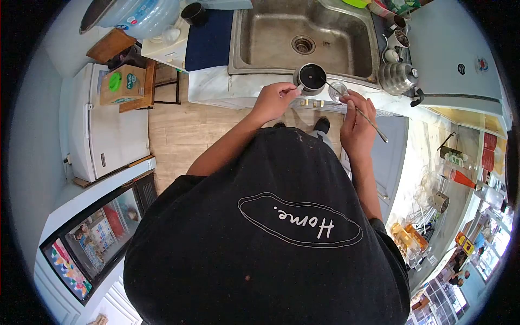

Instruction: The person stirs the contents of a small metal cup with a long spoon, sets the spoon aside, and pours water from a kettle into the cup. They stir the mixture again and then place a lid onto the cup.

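Head view, looking down past the wearer's dark shirt. The left hand [273, 100] is closed on the short handle of a small steel pot [311, 77] that stands on the front lip of the table [216, 89], just beyond the knuckles and right at the near rim of the sink [303, 38]. The right hand [355, 119] pinches a long thin metal stirrer [360, 111], whose far tip reaches toward the pot mouth while its near end trails outward past the wrist. A small clear glass [338, 89] sits just ahead of the right fingers, touching or nearly touching the pot.

Handling: the pot looks rigid and light, with a dark, possibly liquid interior; it is best steadied by the handle, kept level. The stirrer is stiff and smooth, so likely slippery. The glass is probably fragile and easily tipped.

Clearance: the table edge lies directly under both hands. A steel kettle [398, 78] crowds the side outward of the right fingers; open basin lies beyond the pot.
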Demonstrator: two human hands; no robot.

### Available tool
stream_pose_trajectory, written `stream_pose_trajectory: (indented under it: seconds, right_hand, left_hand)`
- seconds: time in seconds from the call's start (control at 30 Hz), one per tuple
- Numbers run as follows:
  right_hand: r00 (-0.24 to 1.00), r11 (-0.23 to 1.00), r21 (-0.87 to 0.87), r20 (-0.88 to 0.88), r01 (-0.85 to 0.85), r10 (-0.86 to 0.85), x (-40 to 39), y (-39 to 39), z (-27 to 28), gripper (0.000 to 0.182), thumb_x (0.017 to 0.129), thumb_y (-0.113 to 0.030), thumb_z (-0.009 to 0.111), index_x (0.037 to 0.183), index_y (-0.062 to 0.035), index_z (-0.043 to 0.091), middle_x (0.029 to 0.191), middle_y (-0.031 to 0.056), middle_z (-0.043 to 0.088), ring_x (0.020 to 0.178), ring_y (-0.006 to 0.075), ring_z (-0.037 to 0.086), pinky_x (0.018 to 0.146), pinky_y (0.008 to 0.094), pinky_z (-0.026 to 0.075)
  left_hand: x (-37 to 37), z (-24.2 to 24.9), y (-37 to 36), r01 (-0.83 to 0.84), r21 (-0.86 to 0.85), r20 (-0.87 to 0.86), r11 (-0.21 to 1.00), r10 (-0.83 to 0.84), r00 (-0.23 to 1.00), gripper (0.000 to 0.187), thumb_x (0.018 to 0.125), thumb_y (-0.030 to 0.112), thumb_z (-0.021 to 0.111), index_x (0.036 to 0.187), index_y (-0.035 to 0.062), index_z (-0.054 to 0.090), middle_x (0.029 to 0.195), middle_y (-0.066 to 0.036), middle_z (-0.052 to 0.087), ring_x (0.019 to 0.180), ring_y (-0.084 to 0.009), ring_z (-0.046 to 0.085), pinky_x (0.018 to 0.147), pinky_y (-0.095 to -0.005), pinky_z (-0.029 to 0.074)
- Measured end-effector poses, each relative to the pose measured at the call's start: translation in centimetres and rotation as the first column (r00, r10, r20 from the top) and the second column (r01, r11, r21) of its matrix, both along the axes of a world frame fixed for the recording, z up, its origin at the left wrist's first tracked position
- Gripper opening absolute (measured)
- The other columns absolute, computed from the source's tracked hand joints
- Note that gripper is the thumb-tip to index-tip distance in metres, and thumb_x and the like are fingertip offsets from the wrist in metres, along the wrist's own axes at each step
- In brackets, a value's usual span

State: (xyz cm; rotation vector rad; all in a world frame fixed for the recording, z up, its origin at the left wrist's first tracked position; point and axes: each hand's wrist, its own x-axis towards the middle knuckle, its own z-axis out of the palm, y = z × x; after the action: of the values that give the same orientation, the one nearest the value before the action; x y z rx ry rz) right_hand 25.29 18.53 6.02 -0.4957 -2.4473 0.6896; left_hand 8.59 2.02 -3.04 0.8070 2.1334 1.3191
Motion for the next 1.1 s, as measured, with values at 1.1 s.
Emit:
stream_pose_trajectory:
  seconds: [1.1]
  right_hand:
    - [0.997, 0.996, 0.045, 0.025, -0.07, 0.069, -0.6, 0.5, 0.7, 0.012, 0.099, -0.004, 0.057, 0.104, -0.0069, 0.067, 0.11, 0.0102, 0.071, 0.114, 0.0285, 0.067, 0.111, 0.0532, 0.037]
  left_hand:
    - [0.3, 0.4, 0.2, -0.022, -0.039, 0.08, 0.999, 0.026, 0.996, 0.033, 0.097, 0.031, 0.07, 0.109, 0.0006, 0.073, 0.098, -0.012, 0.075, 0.09, -0.0199, 0.068, 0.085, -0.0343, 0.053]
